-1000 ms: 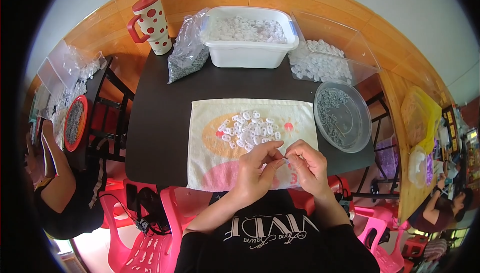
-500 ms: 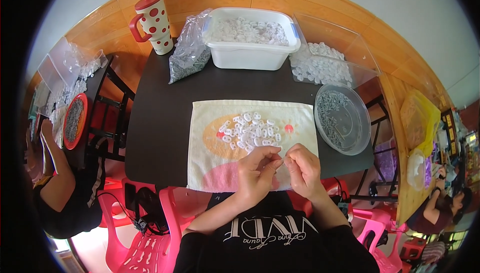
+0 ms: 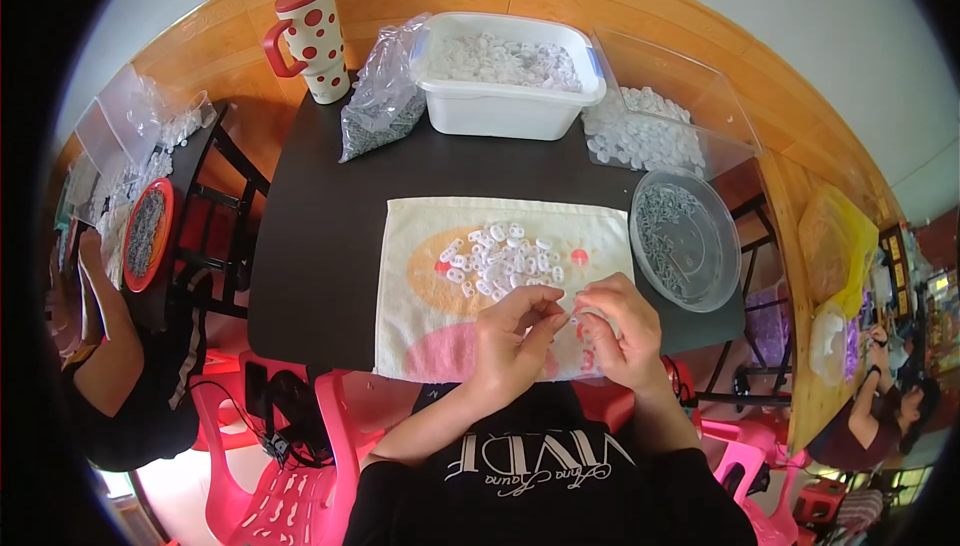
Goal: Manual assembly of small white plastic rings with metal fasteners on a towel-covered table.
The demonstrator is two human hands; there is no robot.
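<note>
Left hand (image 3: pixel 512 342): fingers drawn close together; any piece between them was too small to tell. Right hand (image 3: pixel 628 334): fingers slightly apart, facing the left. Work, as judged: fine fingertip handling, which called for a light, exact pinch. White pieces (image 3: pixel 505 264), smooth, rounded: lay heaped on a soft printed towel (image 3: pixel 405 241). Clear round tub (image 3: pixel 712 251): held slender grey pieces (image 3: pixel 660 221).

By the near edge of the surface (image 3: pixel 320 246), anything between the left hand (image 3: pixel 513 346) and right hand (image 3: pixel 624 336) is too small to tell. Dark marks on the white pieces (image 3: pixel 515 261) are blurred. The right hand hides the near right corner of the towel (image 3: pixel 405 276).
</note>
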